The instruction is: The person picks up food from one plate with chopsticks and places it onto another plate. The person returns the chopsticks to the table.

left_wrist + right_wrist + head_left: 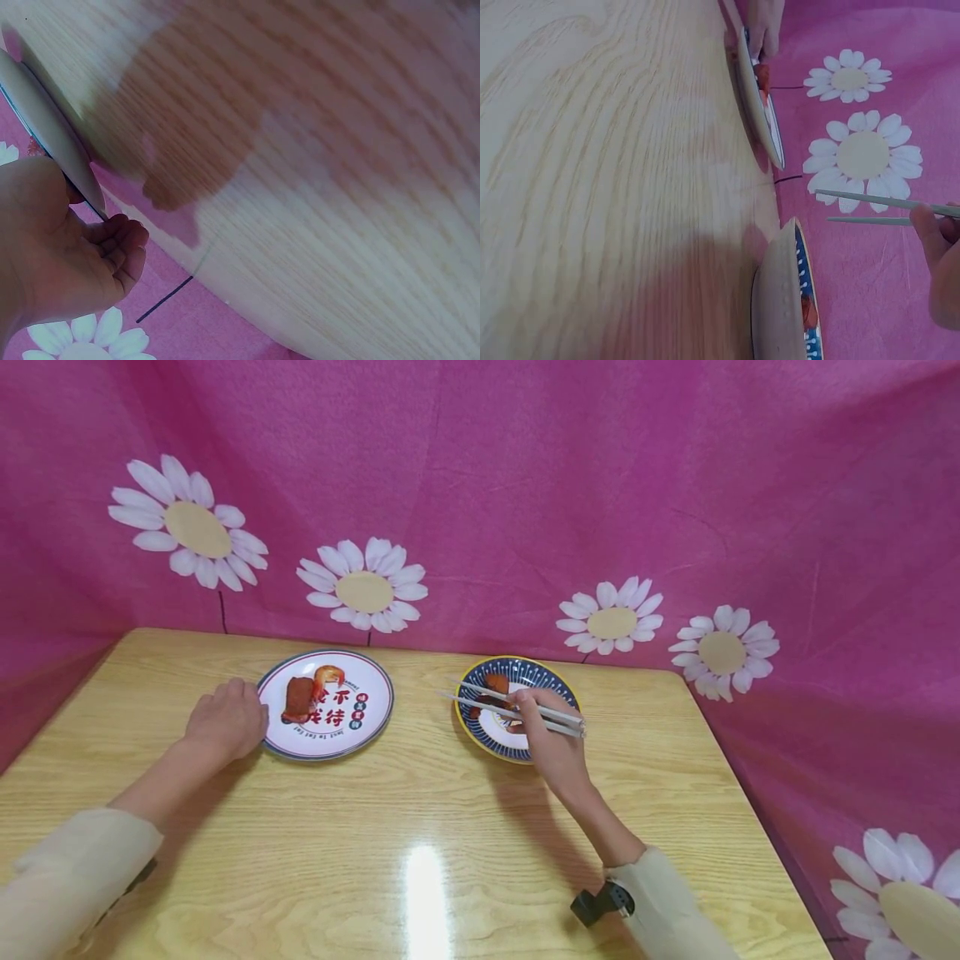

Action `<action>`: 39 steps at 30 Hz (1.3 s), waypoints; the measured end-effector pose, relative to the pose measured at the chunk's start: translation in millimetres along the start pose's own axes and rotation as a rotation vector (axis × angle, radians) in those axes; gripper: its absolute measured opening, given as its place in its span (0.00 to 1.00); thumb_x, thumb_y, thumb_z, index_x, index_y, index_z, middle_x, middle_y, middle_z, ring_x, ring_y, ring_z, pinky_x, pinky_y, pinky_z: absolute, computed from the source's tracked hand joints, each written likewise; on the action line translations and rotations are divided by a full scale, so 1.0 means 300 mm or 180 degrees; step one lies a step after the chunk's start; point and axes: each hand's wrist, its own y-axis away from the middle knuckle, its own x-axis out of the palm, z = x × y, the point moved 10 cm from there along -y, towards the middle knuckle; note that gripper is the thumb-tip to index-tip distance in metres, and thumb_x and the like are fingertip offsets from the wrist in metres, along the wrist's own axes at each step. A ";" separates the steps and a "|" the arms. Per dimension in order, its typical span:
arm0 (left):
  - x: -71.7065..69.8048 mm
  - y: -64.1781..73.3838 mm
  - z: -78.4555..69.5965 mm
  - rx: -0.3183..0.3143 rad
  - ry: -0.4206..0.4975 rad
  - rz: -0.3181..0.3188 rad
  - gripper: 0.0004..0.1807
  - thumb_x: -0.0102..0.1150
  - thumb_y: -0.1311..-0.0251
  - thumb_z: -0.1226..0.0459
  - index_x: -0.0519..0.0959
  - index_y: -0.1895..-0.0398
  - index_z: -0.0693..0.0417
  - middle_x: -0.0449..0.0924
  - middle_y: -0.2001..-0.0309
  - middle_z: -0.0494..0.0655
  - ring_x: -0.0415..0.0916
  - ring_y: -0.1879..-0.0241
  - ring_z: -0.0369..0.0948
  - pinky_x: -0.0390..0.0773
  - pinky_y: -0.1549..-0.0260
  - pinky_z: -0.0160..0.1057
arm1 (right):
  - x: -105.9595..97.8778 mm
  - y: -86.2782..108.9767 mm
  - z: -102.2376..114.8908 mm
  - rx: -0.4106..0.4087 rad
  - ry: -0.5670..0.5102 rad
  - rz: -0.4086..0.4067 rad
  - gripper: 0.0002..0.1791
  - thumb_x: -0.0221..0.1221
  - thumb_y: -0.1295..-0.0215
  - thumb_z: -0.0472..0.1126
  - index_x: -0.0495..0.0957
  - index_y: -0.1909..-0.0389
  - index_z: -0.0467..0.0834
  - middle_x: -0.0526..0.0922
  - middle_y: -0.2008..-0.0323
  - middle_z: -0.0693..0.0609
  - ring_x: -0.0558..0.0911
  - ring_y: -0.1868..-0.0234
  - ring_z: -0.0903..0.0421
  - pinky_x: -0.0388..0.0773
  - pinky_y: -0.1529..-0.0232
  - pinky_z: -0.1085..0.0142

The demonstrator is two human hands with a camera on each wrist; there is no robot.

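Over the blue bowl: right hand pinches the chopsticks, fingers curled round their rear ends.
Chopsticks' place: just above the blue patterned bowl, tips over the brown food pieces in it.
Chopsticks' axis: long axis nearly level; tips point away from the right hand toward the left hand's side, slightly apart, no piece between them that I can see.
Left hand: left hand rests on the surface, fingers curled against the near rim of the white printed plate, which bears a brown piece and a shrimp.
Doing it well: probably lower the tips astride one piece, close evenly and keep the sticks parallel.
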 end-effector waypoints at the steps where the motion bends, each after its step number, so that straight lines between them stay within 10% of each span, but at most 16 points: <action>1: -0.001 0.001 -0.001 0.0004 -0.0004 -0.0004 0.24 0.41 0.27 0.64 0.62 0.51 0.86 0.66 0.61 0.70 0.68 0.57 0.62 0.72 0.56 0.60 | 0.010 -0.003 0.006 -0.0036 -0.0050 0.0024 0.13 0.55 0.25 0.36 0.83 0.60 0.30 0.82 0.60 0.36 0.86 0.68 0.40 0.84 0.68 0.59; 8: -0.001 0.001 0.001 0.0019 -0.0037 -0.0023 0.24 0.41 0.28 0.64 0.62 0.50 0.86 0.66 0.60 0.71 0.68 0.57 0.62 0.72 0.57 0.60 | 0.069 -0.022 0.029 -0.0126 -0.0170 0.0176 0.12 0.55 0.26 0.35 0.82 0.58 0.30 0.85 0.62 0.37 0.87 0.67 0.50 0.84 0.69 0.58; 27: -0.006 0.004 -0.002 0.0066 -0.0050 -0.0092 0.22 0.41 0.28 0.64 0.63 0.54 0.85 0.66 0.61 0.71 0.69 0.56 0.64 0.72 0.58 0.61 | 0.205 -0.067 0.014 0.0104 -0.0411 0.0445 0.13 0.56 0.26 0.35 0.81 0.53 0.28 0.84 0.61 0.38 0.84 0.64 0.32 0.83 0.63 0.49; 39: -0.007 -0.001 0.003 0.0049 -0.0068 -0.0080 0.22 0.41 0.29 0.64 0.64 0.55 0.84 0.66 0.62 0.70 0.69 0.57 0.64 0.73 0.59 0.62 | 0.287 -0.094 0.024 0.0119 -0.0501 0.0530 0.10 0.60 0.30 0.35 0.85 0.58 0.32 0.85 0.67 0.38 0.88 0.66 0.49 0.84 0.64 0.58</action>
